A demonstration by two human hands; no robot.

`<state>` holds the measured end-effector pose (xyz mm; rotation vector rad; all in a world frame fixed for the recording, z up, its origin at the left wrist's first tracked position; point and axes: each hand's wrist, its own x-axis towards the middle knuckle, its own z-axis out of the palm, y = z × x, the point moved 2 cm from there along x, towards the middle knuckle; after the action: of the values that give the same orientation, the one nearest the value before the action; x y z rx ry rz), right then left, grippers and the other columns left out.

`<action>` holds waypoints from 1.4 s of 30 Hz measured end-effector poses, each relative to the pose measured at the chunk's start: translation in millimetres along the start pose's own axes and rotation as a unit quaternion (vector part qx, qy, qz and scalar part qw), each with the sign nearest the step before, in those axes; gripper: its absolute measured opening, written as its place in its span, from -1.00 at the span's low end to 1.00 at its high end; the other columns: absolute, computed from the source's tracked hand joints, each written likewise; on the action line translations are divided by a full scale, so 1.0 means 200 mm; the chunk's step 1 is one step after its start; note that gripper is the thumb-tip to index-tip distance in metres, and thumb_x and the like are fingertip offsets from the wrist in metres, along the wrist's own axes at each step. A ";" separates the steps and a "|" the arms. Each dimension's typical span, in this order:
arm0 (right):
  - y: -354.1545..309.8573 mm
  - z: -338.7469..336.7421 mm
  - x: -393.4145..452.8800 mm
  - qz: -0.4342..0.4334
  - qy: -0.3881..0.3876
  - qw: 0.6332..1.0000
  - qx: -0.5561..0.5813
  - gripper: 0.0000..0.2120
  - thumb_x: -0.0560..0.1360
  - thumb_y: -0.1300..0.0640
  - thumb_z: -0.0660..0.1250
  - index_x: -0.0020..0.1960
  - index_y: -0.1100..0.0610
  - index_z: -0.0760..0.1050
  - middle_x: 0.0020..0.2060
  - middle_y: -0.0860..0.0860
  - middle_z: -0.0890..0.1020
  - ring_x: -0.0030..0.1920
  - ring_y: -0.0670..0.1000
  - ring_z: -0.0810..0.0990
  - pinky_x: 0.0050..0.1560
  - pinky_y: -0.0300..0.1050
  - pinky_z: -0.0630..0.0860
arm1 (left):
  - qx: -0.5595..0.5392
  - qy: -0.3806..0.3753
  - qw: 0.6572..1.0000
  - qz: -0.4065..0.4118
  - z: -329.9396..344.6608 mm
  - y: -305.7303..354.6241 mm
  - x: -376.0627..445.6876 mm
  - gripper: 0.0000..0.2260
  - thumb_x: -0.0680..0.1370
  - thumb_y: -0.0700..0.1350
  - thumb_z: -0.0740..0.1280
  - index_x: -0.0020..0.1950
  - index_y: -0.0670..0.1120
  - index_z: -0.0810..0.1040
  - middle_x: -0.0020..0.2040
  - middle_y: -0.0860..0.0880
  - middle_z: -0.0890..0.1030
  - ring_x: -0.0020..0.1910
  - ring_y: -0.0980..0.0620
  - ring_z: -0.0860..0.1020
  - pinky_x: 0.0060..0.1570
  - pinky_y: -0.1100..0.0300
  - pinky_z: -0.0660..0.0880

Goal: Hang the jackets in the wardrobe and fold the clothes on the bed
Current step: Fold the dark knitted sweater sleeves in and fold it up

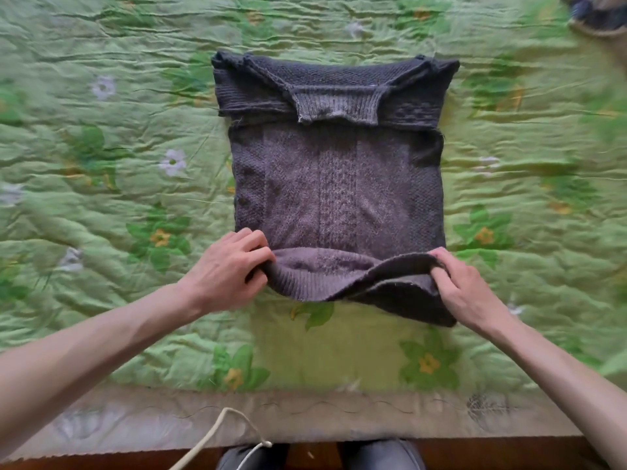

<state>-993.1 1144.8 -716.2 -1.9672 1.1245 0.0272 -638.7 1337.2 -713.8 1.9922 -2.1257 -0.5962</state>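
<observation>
Because the near hem must travel as one straight edge, each hand takes one corner of it. The left hand (230, 266) has its fingers curled over the left end of the hem, thumb underneath, clamped on the knit. The right hand (464, 293) pinches the right end in the same way, fingers on top of the fabric. With the hands well apart at the two corners, the hem stays taut between them and should not sag in the middle as it is carried over.

The sweater (336, 184), a dark grey cable knit, lies flat on the bed (101, 164), in the middle of the green floral quilt. Its sides are already turned in, which gives the body a near-rectangular outline, and the ribbed collar (337, 105) lies on top at the far end. The near hem is raised off the quilt and rolled slightly towards the collar; the rest of the body rests flat.

The step in hand appears to be the bottom-to-top fold. The next move calls for both hands to advance together at equal height; uneven travel would probably skew the fold.

Other garments (597, 15) lie blurred at the far right corner, well apart. A light cord (217, 432) hangs at the near edge.
</observation>
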 end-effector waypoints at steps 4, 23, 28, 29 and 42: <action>-0.04 -0.01 -0.09 -0.097 -0.020 0.981 -0.166 -0.41 0.44 -0.33 0.45 0.30 -0.04 0.38 -0.07 -0.10 0.63 -0.16 0.00 0.60 -0.15 -0.01 0.55 | 0.054 0.073 0.996 -0.024 -0.01 0.09 -0.08 -0.87 0.54 -0.15 0.17 -0.10 -0.14 0.50 -0.12 -0.12 0.52 -0.16 -0.21 0.53 -0.12 -0.09 0.50; 0.41 0.18 -0.85 -0.344 -0.149 0.868 -0.325 -0.47 0.47 0.25 0.15 0.37 0.09 0.60 0.33 -0.05 0.63 0.30 -0.02 0.64 0.31 -0.15 0.47 | 0.157 -0.151 0.963 0.160 0.34 0.29 -0.84 -0.78 0.50 -0.15 0.15 -0.06 -0.03 0.60 -0.12 0.02 0.54 -0.17 0.01 0.52 -0.26 0.11 0.54; 0.38 0.23 -0.84 -0.293 -0.130 0.903 -0.287 -0.64 0.49 0.28 0.44 0.28 0.13 0.68 0.25 0.01 0.69 0.23 0.01 0.68 0.31 -0.17 0.46 | 0.087 -0.141 0.976 0.138 0.33 0.29 -0.83 -0.81 0.62 -0.07 0.19 -0.06 -0.02 0.58 -0.08 0.02 0.50 -0.12 0.01 0.50 -0.20 0.10 0.54; 0.37 0.21 -0.84 -0.277 -0.114 0.917 -0.264 -0.73 0.64 0.15 0.29 0.26 0.08 0.68 0.20 -0.01 0.71 0.19 0.00 0.70 0.31 -0.21 0.46 | 0.061 -0.150 0.980 0.117 0.33 0.28 -0.85 -0.80 0.64 -0.02 0.17 -0.02 0.00 0.58 -0.10 0.05 0.52 -0.14 0.03 0.51 -0.20 0.13 0.54; 0.15 -0.09 -0.22 0.122 0.110 0.949 0.269 -0.84 0.56 0.34 0.42 -0.01 0.11 0.69 -0.09 -0.12 0.76 -0.19 -0.26 0.63 -0.12 -0.45 0.53 | -0.230 0.099 0.897 -0.364 0.05 -0.01 -0.46 -0.81 0.53 -0.01 0.51 -0.19 -0.04 0.58 -0.34 0.05 0.61 -0.35 0.10 0.55 -0.28 0.18 0.43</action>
<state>-1047.1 1155.8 -706.3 -1.3621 1.3470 -0.3407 -632.2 1429.4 -709.9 2.3664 -0.9413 -0.8487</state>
